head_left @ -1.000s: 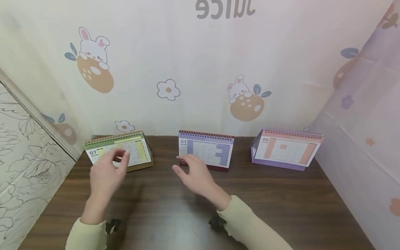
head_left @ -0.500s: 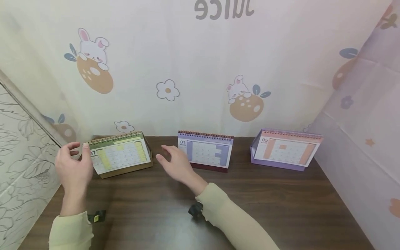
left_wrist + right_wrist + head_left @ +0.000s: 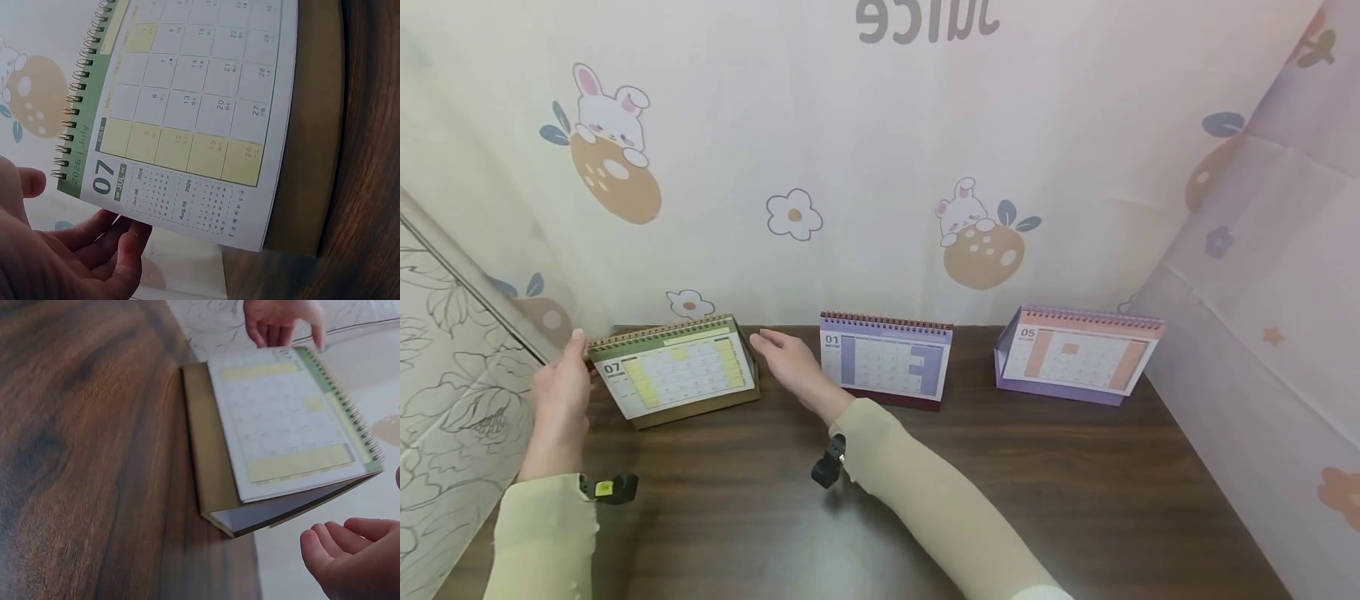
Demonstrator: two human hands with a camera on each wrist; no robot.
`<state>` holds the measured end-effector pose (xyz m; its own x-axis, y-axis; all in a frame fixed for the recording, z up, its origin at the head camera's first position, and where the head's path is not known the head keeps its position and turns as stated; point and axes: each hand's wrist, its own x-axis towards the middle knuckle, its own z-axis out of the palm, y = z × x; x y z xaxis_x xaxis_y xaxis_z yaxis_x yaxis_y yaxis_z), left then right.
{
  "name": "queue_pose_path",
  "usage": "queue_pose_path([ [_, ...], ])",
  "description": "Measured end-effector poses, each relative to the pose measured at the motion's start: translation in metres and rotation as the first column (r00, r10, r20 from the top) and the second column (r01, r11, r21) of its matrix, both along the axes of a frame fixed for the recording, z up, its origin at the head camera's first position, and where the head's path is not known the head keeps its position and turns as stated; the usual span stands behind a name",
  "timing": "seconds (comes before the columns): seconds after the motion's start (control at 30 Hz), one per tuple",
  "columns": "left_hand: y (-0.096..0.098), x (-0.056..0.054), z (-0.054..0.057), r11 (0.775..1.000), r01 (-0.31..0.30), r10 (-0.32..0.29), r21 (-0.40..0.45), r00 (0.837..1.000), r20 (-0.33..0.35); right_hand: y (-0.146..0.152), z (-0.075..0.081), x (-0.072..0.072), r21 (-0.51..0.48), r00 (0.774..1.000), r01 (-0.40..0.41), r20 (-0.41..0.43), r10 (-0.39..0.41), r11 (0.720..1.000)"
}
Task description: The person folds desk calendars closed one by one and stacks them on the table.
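A spiral desk calendar [image 3: 688, 375] with a green header and the July page stands tented on its brown base at the back left. Beside its left edge is my left hand [image 3: 561, 393]; in the left wrist view the fingertips [image 3: 134, 240] lie at that edge, partly behind it, and the thumb stays apart from the page. Whether they touch it I cannot tell. My right hand [image 3: 793, 367] reaches to the calendar's other side with relaxed fingers. The right wrist view shows a gap between those fingertips [image 3: 315, 547] and the calendar's open side.
A purple calendar [image 3: 887, 362] marked 01 stands just right of my right hand. Farther right is an orange one [image 3: 1078, 354] marked 05 on a purple base. Behind the dark wooden table [image 3: 880, 492] hangs a printed curtain [image 3: 865, 150].
My left hand has moved left from in front of the July calendar to its left edge. My right hand has shifted left and away from the purple calendar. The calendars stand as before.
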<state>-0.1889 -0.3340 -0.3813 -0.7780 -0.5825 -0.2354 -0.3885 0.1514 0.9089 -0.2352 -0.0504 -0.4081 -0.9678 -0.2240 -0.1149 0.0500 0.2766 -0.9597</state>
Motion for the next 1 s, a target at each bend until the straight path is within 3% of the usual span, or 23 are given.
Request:
queue_pose_path([
  [0.3,0.000,-0.004,-0.001,0.999,-0.033,0.034,-0.008,0.999,0.040,-0.014,-0.005,-0.009,-0.057,0.998,-0.050,0.037,0.052,0.997],
  [0.5,-0.001,-0.005,0.001,0.993,-0.114,0.114,-0.016,0.993,0.030,-0.021,-0.005,-0.006,-0.040,0.995,-0.094,0.017,0.094,0.995],
  [0.7,-0.006,-0.002,0.000,0.988,-0.156,0.156,0.017,0.988,0.018,-0.025,0.000,0.000,0.000,0.998,-0.069,-0.011,0.069,0.998],
  [1.0,-0.005,-0.003,-0.001,0.988,-0.156,0.156,0.002,0.988,-0.007,-0.028,0.001,0.001,-0.004,0.999,-0.038,-0.022,0.037,0.999],
])
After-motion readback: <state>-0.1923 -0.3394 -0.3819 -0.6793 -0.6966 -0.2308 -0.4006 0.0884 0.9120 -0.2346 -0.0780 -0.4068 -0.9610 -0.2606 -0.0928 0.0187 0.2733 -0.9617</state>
